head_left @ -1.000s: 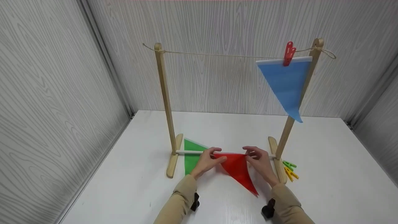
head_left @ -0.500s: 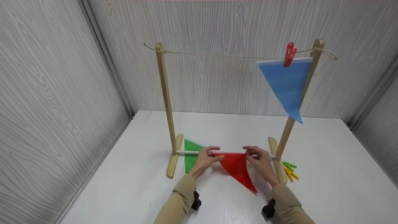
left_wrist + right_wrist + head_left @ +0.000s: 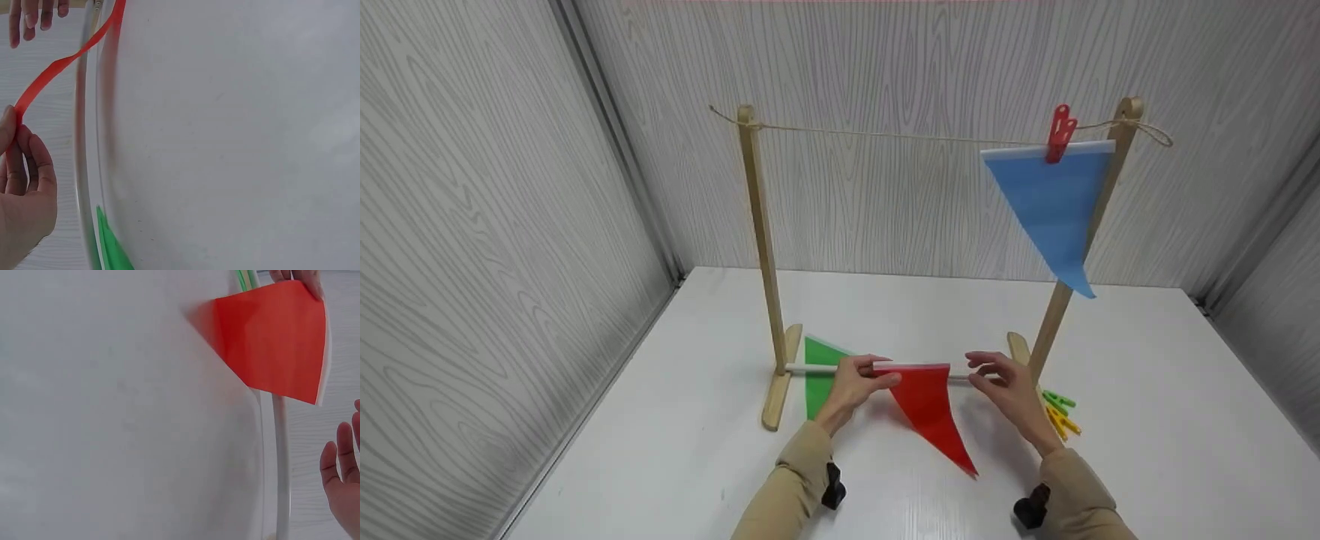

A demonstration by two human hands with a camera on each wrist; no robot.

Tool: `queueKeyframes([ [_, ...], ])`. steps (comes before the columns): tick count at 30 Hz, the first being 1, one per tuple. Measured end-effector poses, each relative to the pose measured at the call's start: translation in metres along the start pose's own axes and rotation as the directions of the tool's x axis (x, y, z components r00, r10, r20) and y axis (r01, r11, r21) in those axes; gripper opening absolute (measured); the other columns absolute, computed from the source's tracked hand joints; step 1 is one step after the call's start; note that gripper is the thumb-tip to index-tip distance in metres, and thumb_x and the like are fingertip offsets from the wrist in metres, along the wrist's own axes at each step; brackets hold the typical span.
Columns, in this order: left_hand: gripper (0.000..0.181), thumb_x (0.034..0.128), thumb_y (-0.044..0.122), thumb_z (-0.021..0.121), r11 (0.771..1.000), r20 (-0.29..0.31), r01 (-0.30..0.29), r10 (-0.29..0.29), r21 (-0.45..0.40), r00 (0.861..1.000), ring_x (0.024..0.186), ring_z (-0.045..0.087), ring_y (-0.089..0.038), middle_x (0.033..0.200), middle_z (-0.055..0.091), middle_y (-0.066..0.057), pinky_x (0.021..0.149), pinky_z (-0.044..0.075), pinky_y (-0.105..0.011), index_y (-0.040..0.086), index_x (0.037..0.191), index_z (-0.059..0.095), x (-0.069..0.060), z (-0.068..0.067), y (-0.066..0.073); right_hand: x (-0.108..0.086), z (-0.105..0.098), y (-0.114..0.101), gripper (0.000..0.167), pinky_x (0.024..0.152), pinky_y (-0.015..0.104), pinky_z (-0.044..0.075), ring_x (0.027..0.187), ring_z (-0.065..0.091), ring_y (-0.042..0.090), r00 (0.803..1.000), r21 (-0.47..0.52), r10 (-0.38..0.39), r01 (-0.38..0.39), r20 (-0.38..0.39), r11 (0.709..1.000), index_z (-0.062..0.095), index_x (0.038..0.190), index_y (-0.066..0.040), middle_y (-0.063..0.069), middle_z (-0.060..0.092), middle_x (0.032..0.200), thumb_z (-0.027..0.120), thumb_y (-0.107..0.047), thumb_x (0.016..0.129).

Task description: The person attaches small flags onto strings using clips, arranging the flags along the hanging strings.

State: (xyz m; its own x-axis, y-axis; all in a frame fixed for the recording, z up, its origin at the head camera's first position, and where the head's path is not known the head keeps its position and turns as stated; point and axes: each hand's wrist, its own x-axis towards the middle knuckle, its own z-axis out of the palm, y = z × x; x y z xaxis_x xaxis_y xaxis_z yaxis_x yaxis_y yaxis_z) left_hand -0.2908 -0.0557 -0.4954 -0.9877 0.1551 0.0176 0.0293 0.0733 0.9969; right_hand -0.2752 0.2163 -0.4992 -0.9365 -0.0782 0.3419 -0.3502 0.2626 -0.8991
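A red triangular pennant (image 3: 931, 405) with a white top edge is held up over the low crossbar in the head view. Thumb and fingers of my left hand (image 3: 851, 386) pinch its upper left corner, as the left wrist view also shows. My right hand (image 3: 1011, 386) is apart from the pennant, just to its right, with loosely bent fingers and nothing held. On the table behind the left hand lies a green pennant (image 3: 819, 390), partly covered by that hand and the bar. A blue pennant (image 3: 1050, 202) hangs from the string (image 3: 877, 134) by a red clothespin (image 3: 1059, 136).
Two wooden posts, the left post (image 3: 761, 247) and the right post (image 3: 1056, 319), carry the string. A white crossbar (image 3: 814, 368) joins them low down. Beside the right foot lie a green clothespin (image 3: 1059, 400) and a yellow clothespin (image 3: 1063, 422). Pale panels surround the white table (image 3: 660, 450).
My right hand has let go of the red pennant's right corner and moved a little to the right. The left hand has slid slightly left along its top edge, still pinching it.
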Motion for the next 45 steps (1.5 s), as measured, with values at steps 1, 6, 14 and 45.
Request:
queueKeyframes([
  [1,0.034,0.0868,0.015,0.079,1.000,-0.005,-0.006,0.006,-0.001,1.000,0.084,0.070,-0.011,0.101,0.077,-0.015,0.086,0.060,-0.030,-0.004,0.114,0.072,0.000,0.000,0.000,0.000,-0.004,0.000,0.030,0.084,0.018,0.056,0.096,0.067,0.017,1.000,0.006,0.002,-0.002,-0.001,1.000,0.068,0.122,-0.002,0.004,0.072,0.112,0.070,-0.004,0.092],
  [6,0.027,0.0876,0.017,0.079,1.000,-0.038,-0.011,0.011,0.006,0.999,0.083,0.066,-0.010,0.097,0.077,-0.012,0.091,0.059,-0.040,-0.001,0.107,0.074,-0.001,0.001,0.000,-0.002,-0.031,0.001,0.026,0.070,0.020,0.057,0.083,0.067,0.021,0.998,-0.008,0.060,-0.060,-0.003,0.998,0.069,0.119,0.000,0.002,0.071,0.097,0.069,-0.008,0.095],
  [14,0.024,0.0897,0.022,0.077,1.000,-0.050,-0.014,0.015,0.018,0.999,0.084,0.064,-0.013,0.095,0.077,-0.009,0.094,0.056,-0.046,0.003,0.105,0.076,0.001,0.002,-0.001,-0.010,-0.075,0.008,0.034,0.069,0.020,0.056,0.077,0.063,0.014,0.980,-0.053,0.199,-0.199,-0.010,0.979,0.066,0.119,0.007,-0.001,0.072,0.088,0.065,-0.021,0.099],
  [45,0.027,0.0927,0.025,0.074,1.000,-0.083,0.021,-0.020,0.017,0.996,0.089,0.067,-0.016,0.103,0.077,-0.011,0.096,0.057,-0.044,0.004,0.109,0.075,0.000,0.004,0.001,-0.025,-0.121,0.043,0.051,0.089,0.032,0.043,0.112,0.051,0.031,0.864,-0.323,0.503,-0.484,-0.027,0.814,0.055,0.133,0.009,0.028,0.055,0.129,0.068,-0.022,0.095],
])
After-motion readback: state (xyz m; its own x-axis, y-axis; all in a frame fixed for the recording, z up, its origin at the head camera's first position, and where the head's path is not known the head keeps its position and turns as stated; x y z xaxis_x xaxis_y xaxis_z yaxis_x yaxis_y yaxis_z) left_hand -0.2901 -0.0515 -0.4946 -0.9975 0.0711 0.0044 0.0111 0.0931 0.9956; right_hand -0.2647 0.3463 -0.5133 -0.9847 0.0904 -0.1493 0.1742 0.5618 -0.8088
